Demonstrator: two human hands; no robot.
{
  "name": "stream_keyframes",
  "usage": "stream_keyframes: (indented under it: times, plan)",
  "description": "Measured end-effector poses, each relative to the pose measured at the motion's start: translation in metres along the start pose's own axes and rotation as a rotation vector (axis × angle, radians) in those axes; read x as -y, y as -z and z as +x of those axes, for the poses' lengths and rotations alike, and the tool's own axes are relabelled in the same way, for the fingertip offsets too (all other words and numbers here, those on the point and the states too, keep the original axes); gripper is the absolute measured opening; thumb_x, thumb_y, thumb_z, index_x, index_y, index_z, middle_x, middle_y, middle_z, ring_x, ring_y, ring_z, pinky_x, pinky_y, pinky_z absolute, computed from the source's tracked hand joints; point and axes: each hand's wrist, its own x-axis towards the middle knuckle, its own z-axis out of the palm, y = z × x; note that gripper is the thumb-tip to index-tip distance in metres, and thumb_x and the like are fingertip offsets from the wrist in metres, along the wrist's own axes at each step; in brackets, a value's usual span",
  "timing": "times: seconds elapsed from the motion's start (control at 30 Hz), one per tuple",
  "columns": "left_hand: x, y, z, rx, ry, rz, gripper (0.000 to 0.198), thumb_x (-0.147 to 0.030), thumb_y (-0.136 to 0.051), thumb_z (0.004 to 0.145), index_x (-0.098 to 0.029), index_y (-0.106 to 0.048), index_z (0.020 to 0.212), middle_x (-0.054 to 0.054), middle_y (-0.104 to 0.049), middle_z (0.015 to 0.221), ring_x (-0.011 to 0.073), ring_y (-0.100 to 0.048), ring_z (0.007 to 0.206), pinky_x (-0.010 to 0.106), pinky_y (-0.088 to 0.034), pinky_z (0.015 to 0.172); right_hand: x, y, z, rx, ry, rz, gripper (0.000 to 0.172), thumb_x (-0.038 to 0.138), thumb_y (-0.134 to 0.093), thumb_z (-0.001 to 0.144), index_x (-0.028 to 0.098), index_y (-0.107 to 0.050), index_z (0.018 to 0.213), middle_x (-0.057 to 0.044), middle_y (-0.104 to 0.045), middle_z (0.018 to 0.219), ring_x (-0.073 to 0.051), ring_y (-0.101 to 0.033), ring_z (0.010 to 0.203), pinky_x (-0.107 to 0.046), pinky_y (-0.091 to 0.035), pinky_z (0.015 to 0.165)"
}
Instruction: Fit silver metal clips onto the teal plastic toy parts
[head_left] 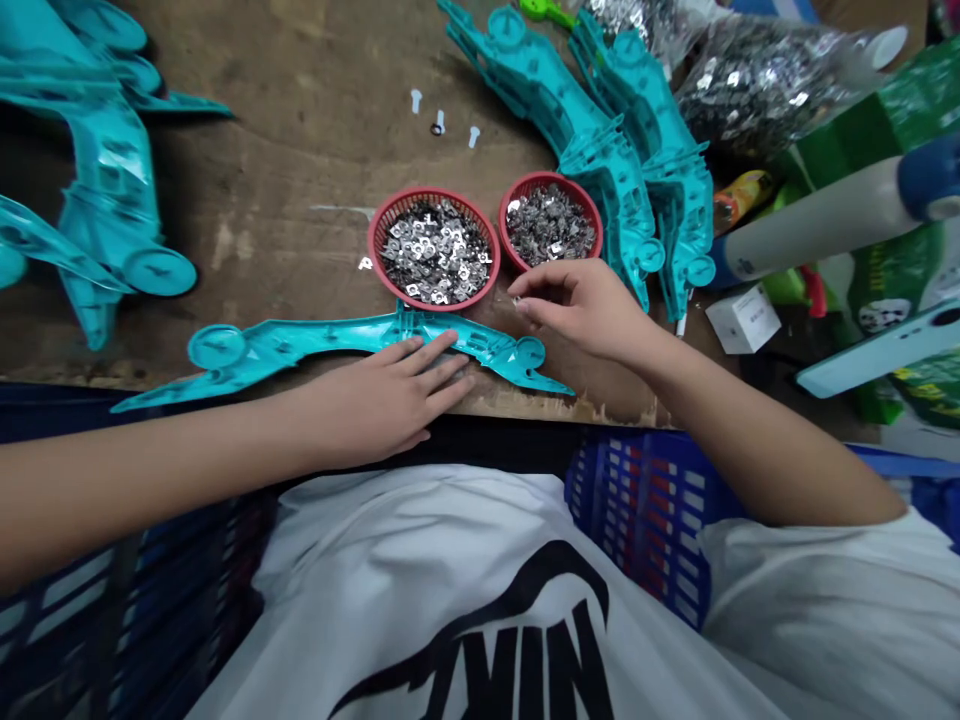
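Blue-green and long, the plastic part (pixel 341 335) lay on the desk (pixel 285 170) under my spread left hand (pixel 397 395). My right hand (pixel 585 308) pinched a tiny piece (pixel 516 300), not on the part yet. How much was done, I couldn't tell. The big red basket (pixel 376 262) and small red basket (pixel 598 232) held plenty more metal bits (pixel 435 245).

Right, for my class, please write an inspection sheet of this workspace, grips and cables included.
Surface: brown tabletop, worn along its near edge.
Job's things: near teal part; larger red basket and smaller red basket, holding metal pieces; other teal parts either side.
Clutter: white box, bottle, phone, bagged pieces at right.
Grips: left hand spread on near teal part; right hand pinching small piece.
Cables: nothing seen.
Surroundings: blue basket beyond near edge.
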Motion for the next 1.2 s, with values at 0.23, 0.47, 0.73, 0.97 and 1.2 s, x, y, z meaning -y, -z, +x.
stream_keyframes:
  times: [0.23, 0.47, 0.73, 0.97, 1.2]
  plan:
    - [-0.008, 0.007, 0.015, -0.051, 0.081, -0.077, 0.067, -0.029, -0.085, 0.116, -0.014, -0.078, 0.181, 0.028, -0.073, 0.186, 0.0519, -0.060, 0.186, 0.062, -0.062, 0.144, -0.003, -0.018, -0.004, 0.172, -0.164, -0.016, 0.025, 0.010, -0.084, 0.106, 0.022, -0.103, 0.116, -0.001, -0.087, 0.082, -0.021, -0.082, 0.071, -0.035, -0.072, 0.081]
    - [0.042, 0.044, 0.015, -0.357, 0.333, -0.111, 0.048, -0.048, -0.052, 0.128, -0.027, -0.094, 0.134, 0.019, -0.090, 0.148, 0.0531, -0.074, 0.162, 0.084, -0.052, 0.140, -0.019, -0.028, -0.002, 0.127, -0.179, -0.108, 0.019, 0.015, -0.088, 0.110, 0.022, -0.103, 0.120, -0.002, -0.090, 0.089, -0.021, -0.078, 0.064, -0.037, -0.072, 0.075]
    - [0.058, 0.024, 0.010, -0.398, 0.376, -0.346, 0.046, -0.048, -0.061, 0.121, -0.034, -0.095, 0.149, 0.011, -0.090, 0.158, 0.0527, -0.066, 0.173, 0.086, -0.036, 0.154, -0.012, -0.033, -0.006, 0.045, -0.089, -0.229, 0.025, 0.019, -0.081, 0.108, 0.023, -0.104, 0.119, -0.007, -0.095, 0.103, -0.030, -0.089, 0.097, -0.048, -0.075, 0.105]
    - [0.058, 0.033, 0.013, -0.368, 0.367, -0.311, 0.049, -0.045, -0.051, 0.126, -0.024, -0.094, 0.134, 0.016, -0.092, 0.149, 0.0499, -0.073, 0.165, 0.084, -0.037, 0.154, -0.009, -0.041, -0.012, 0.021, -0.007, -0.351, 0.029, 0.016, -0.081, 0.110, 0.022, -0.104, 0.128, -0.011, -0.098, 0.126, -0.032, -0.090, 0.111, -0.044, -0.069, 0.110]
    - [0.063, 0.039, 0.015, -0.395, 0.338, -0.294, 0.055, -0.049, -0.046, 0.126, -0.025, -0.096, 0.120, 0.015, -0.096, 0.135, 0.0479, -0.081, 0.152, 0.083, -0.039, 0.152, -0.012, -0.045, -0.014, 0.046, 0.079, -0.361, 0.033, 0.018, -0.077, 0.115, 0.023, -0.103, 0.133, -0.013, -0.097, 0.126, -0.033, -0.087, 0.111, -0.045, -0.068, 0.110]
